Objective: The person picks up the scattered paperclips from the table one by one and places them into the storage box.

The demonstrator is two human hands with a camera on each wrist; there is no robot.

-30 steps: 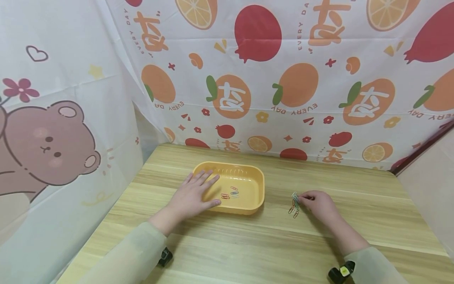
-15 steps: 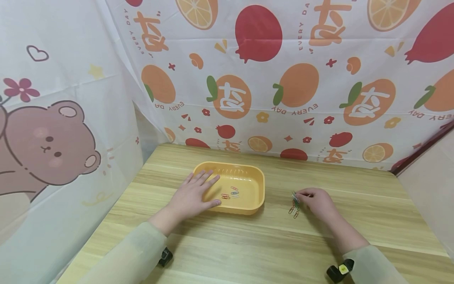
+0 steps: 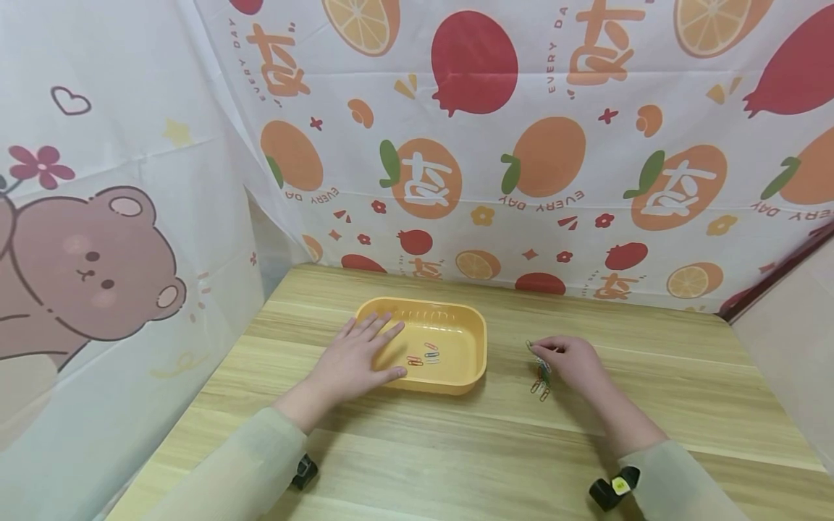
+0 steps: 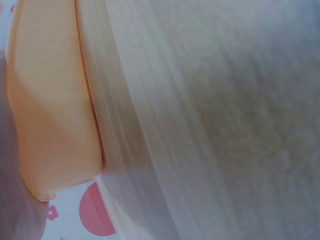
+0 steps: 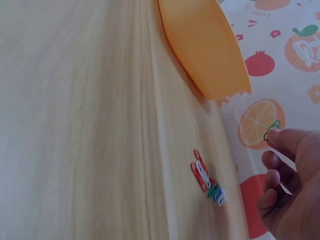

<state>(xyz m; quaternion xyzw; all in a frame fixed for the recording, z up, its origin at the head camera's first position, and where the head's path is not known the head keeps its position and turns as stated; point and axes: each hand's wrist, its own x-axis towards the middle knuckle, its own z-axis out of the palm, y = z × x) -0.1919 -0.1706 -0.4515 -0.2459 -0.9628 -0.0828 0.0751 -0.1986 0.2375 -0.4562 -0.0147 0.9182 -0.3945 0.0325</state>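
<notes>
Thumb and forefinger of the right hand (image 3: pixel 578 362) pinch a green paper clip (image 5: pixel 275 123), partly hidden by the fingertips, lifted clear beside a pile of clips (image 5: pixel 202 176) whose overlapping pieces are hard to count. Across from them, nearer the desk's (image 3: pixel 456 449) left edge, the left hand (image 3: pixel 348 364) gripping nothing, spreads straight fingers over a yellow tray (image 3: pixel 481 347), covering its left side; its own wrist view is blurred and cuts it off. The tray, with more clips (image 3: pixel 431 354) inside, stands toward the desk's far edge, before a fruit-printed cloth (image 3: pixel 541 79).
</notes>
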